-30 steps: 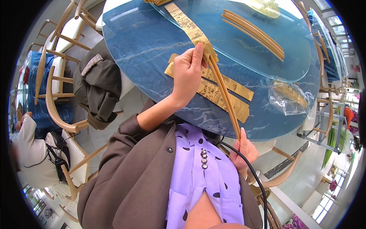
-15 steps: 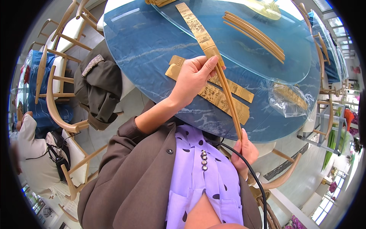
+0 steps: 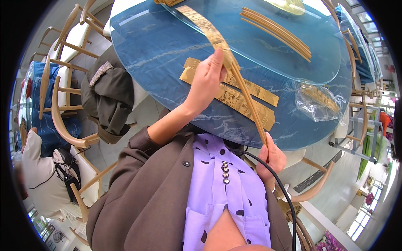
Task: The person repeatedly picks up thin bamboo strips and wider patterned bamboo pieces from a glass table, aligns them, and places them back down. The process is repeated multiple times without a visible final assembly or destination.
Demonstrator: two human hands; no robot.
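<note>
Chopsticks [image 3: 248, 99] run slantwise over the near side of the round table, their upper part inside a long gold printed paper sleeve [image 3: 204, 27]. My left hand [image 3: 207, 79] grips the sleeve near its lower mouth, thumb on top. Down at the table's near edge, the fingers of my right hand [image 3: 272, 158] pinch the chopsticks' lower ends. Beneath them, flat gold sleeves [image 3: 243, 105] lie on the blue marbled cloth. To the right rests a clear plastic bag [image 3: 320, 102] with a gold packet inside.
A glass turntable [image 3: 268, 58] carries a bundle of bare chopsticks [image 3: 278, 33] and a yellowish dish [image 3: 289, 6]. More gold sleeves [image 3: 169, 2] sit at the far edge. A black cable [image 3: 274, 180] hangs by my right arm. A dark coat [image 3: 109, 94] drapes a chair at left.
My left hand has turned and shifted slightly left on the sleeve. The sleeve's far end has swung left and now bends. My right hand still pinches the lower ends.
</note>
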